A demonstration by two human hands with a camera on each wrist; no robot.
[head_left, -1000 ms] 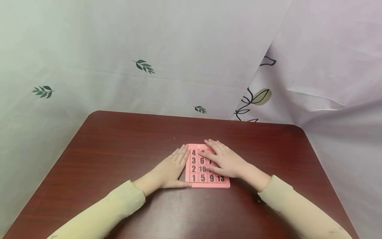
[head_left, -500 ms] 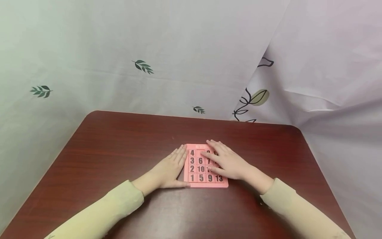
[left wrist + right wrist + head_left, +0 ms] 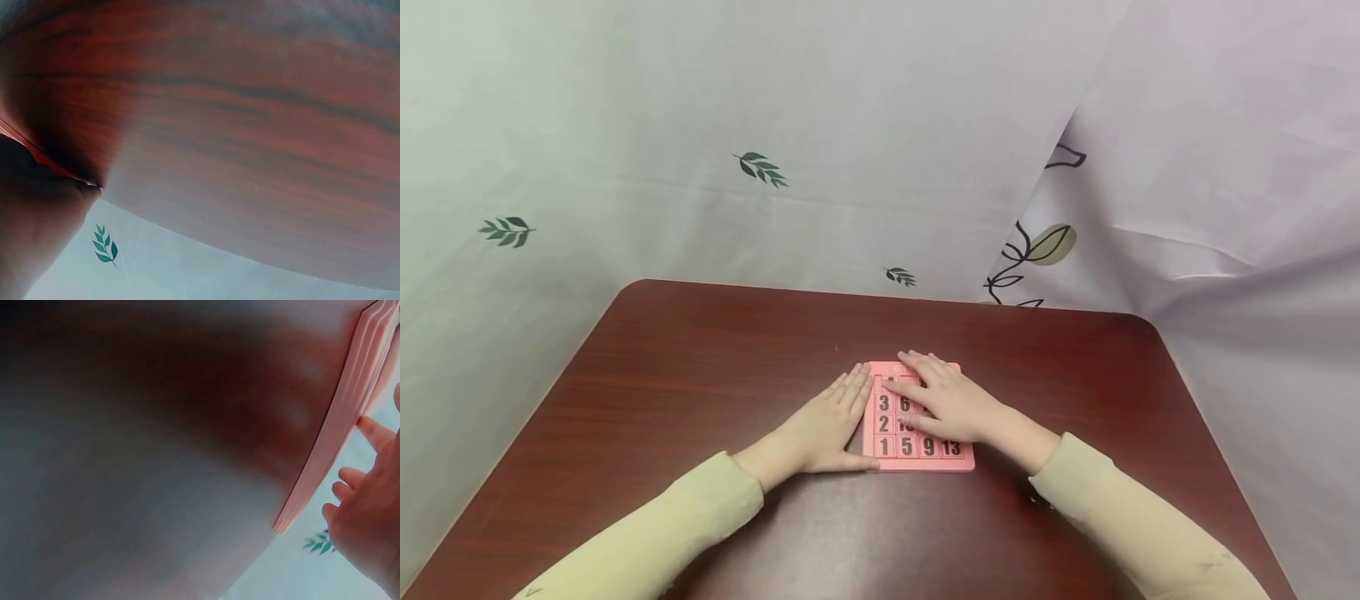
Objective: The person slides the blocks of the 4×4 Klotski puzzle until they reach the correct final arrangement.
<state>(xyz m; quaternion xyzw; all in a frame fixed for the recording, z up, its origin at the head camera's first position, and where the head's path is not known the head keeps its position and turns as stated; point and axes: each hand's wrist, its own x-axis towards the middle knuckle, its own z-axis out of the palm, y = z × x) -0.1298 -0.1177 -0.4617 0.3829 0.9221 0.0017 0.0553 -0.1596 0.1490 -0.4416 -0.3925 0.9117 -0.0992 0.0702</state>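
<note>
A pink sliding number puzzle (image 3: 917, 465) lies flat on the dark red table in the head view. My left hand (image 3: 816, 425) rests along its left edge, fingers straight, the thumb touching the lower left corner. Over the upper right part spreads my right hand (image 3: 955, 404), its index fingertip on the 4 tile in the top row. That tile is partly covered and appears slightly right of the 3 below it. Several right-hand tiles are hidden under the hand. In the right wrist view, the puzzle's side (image 3: 331, 434) shows beside the right hand (image 3: 369, 506).
The wooden table (image 3: 715, 358) has rounded far corners. A pale curtain with leaf prints (image 3: 820, 125) hangs behind its far edge, and another fabric (image 3: 1225, 208) hangs at the right.
My right hand first shifted slightly right as the 8 tile slid right, leaving a gap beside the 4. It has since moved back left onto the 4. The left hand stays put.
</note>
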